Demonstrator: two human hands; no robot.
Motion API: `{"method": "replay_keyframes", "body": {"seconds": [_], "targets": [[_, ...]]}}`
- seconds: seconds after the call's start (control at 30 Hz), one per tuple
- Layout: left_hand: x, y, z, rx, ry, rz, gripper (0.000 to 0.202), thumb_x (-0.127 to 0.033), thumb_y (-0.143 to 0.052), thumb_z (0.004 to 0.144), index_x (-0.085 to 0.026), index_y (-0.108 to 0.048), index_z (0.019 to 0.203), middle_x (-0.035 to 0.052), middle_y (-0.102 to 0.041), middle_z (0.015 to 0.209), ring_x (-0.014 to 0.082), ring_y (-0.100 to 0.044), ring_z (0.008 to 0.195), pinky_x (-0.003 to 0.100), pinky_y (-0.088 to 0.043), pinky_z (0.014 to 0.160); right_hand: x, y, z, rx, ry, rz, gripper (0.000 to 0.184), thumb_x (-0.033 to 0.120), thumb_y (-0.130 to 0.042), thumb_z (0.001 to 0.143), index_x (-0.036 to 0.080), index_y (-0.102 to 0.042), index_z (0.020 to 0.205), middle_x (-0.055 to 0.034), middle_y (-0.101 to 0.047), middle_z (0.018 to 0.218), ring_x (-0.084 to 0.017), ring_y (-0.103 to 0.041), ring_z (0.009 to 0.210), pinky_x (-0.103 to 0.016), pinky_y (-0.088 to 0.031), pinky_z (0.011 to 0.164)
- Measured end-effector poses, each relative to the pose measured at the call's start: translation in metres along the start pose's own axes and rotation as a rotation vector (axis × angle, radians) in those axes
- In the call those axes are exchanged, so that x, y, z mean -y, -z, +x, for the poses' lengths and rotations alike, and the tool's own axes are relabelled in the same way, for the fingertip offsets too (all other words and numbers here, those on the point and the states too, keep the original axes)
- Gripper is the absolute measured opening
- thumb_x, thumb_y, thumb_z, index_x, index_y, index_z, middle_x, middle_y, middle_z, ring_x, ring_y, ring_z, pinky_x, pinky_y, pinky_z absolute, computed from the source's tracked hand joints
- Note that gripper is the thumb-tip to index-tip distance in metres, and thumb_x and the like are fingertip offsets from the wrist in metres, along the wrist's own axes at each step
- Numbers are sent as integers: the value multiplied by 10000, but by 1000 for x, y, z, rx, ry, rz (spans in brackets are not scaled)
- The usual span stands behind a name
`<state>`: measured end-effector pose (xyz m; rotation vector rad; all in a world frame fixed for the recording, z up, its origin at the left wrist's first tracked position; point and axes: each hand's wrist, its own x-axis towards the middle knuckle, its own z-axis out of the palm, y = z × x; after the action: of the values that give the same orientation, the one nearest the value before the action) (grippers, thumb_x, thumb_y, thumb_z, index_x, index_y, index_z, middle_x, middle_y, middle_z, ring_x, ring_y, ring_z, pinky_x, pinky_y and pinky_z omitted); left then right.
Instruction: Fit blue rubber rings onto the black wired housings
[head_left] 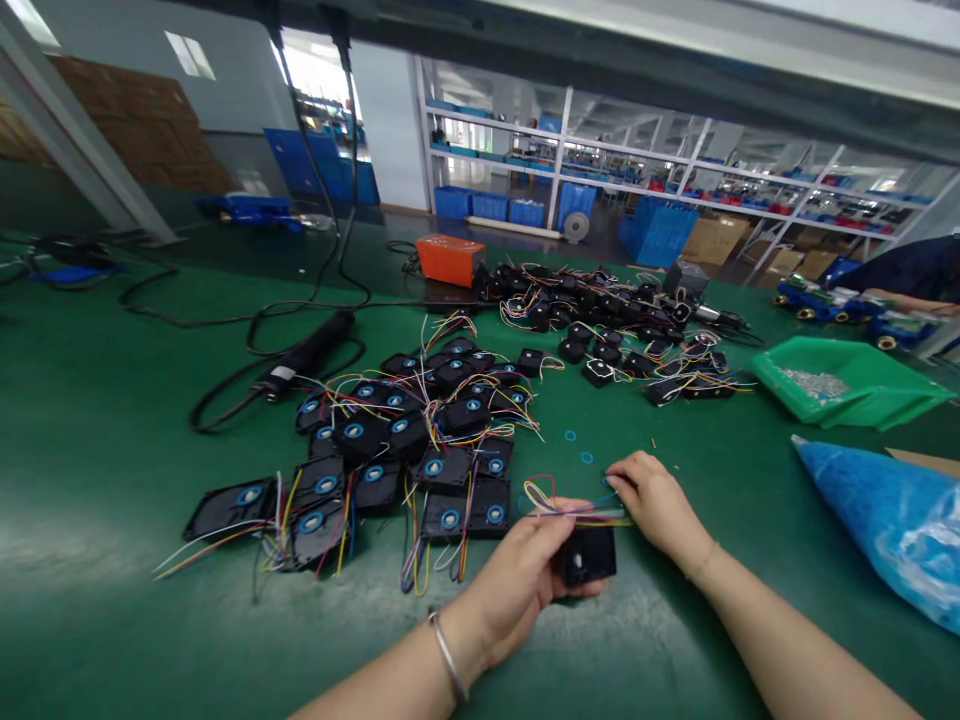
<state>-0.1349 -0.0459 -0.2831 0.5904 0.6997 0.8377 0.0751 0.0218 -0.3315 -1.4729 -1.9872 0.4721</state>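
Observation:
My left hand (525, 580) is closed around a small black square part (589, 555) with coloured wires (555, 500) trailing from its top. My right hand (656, 500) rests on the green mat just beyond it, fingertips pinched near a small blue ring and the wire ends. Two more blue rings (571, 436) lie loose on the mat ahead. To the left sits a spread of several black square parts with blue rings fitted (420, 470).
A second heap of black wired parts (615, 320) lies farther back, beside an orange box (450, 258). A black power tool with cable (304, 358) lies at left. A green tray of small screws (847, 385) and a blue plastic bag (892, 520) sit at right.

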Motion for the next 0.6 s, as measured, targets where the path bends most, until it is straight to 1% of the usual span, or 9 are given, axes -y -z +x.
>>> {"method": "replay_keyframes", "body": {"seconds": [0.07,0.17,0.27,0.33,0.37,0.4,0.47,0.53,0.6], "targets": [[1,0,0,11,10,-20,282,-363,-561,823,-160,-562,1019,76,-567,902,186,-579,786,339,-526,653,5,2,-3,6,0,-18,174,305,-495,844,197,-615,779,-55,-564,787,-225,-520,813,-384,-419,777],[-1,0,0,-8,39,-60,296,-384,-491,860,-149,-569,1021,83,-571,883,189,-578,792,353,-529,673,18,10,-14,-22,-5,-19,173,301,-464,865,199,-572,776,-51,-550,791,-219,-514,802,-372,-416,752],[-3,1,1,-16,72,-129,368,-444,-392,892,-140,-565,1007,92,-579,873,192,-578,812,376,-529,706,42,18,-34,-131,33,48,132,283,-449,880,209,-535,812,-56,-533,856,-216,-507,844,-362,-410,756],[-3,2,3,-21,75,-181,407,-480,-359,893,-141,-563,989,96,-579,900,200,-576,845,387,-527,725,60,19,-49,-210,81,95,92,262,-453,881,219,-527,847,-64,-511,909,-221,-493,894,-373,-399,785],[-3,3,4,-21,73,-202,416,-493,-357,890,-143,-561,986,96,-579,911,203,-574,856,386,-526,732,68,18,-56,-222,107,110,75,249,-457,879,225,-528,869,-67,-498,939,-225,-482,922,-382,-392,802],[-3,3,4,-22,71,-217,423,-503,-357,886,-145,-559,989,95,-578,915,202,-573,860,377,-525,732,75,16,-61,-212,134,119,67,237,-465,874,231,-530,890,-70,-484,968,-229,-469,950,-390,-387,816],[-2,4,5,-24,75,-230,435,-516,-355,882,-150,-556,1003,93,-575,921,193,-572,849,347,-525,717,86,11,-67,-149,170,125,77,220,-484,863,241,-540,912,-73,-458,1017,-237,-444,995,-404,-383,834],[0,4,5,-16,76,-227,430,-507,-344,888,-153,-554,1012,89,-568,931,179,-568,826,327,-527,701,92,6,-67,-100,165,109,81,215,-497,857,244,-554,905,-73,-435,1049,-246,-419,1029,-418,-379,848],[1,4,4,0,66,-222,412,-481,-333,899,-153,-555,1010,86,-559,950,165,-559,815,320,-528,697,95,2,-64,-87,142,86,75,215,-505,852,242,-566,887,-73,-419,1065,-252,-399,1052,-432,-370,866]]}}
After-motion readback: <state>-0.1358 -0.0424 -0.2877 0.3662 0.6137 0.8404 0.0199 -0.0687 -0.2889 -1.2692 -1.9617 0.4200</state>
